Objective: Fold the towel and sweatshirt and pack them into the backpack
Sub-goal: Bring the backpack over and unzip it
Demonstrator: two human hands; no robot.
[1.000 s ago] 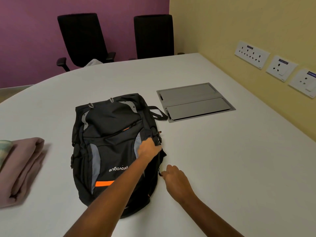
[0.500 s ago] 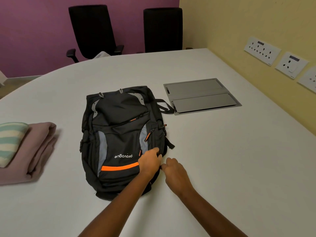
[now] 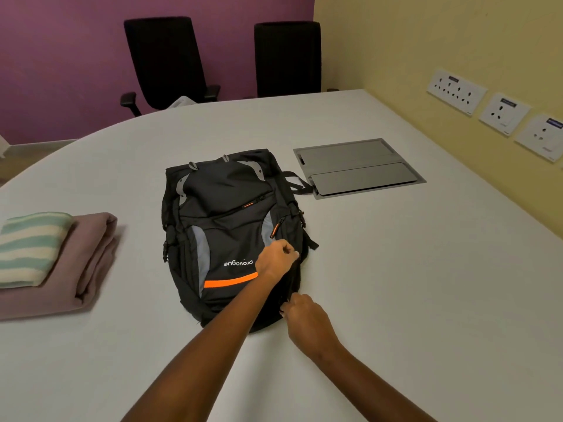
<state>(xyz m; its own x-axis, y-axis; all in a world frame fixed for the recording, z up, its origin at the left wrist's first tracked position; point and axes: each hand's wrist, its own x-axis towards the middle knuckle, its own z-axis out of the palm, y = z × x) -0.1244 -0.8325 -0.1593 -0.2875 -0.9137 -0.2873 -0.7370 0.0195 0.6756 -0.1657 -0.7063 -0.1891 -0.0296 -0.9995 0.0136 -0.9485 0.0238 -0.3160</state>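
Head view: we look forward and down from above the table's (image 3: 426,284) near edge.
Facing: toward the chairs (image 3: 164,62) and purple wall (image 3: 61,56).
Nearness: close; our backpack (image 3: 231,208) lies mid-frame, within reach.

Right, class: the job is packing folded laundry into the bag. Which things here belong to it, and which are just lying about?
In the job: backpack, striped towel, pink sweatshirt, left hand, right hand (both on the backpack's side).
Lying about: black chairs, grey table hatch, wall sockets.
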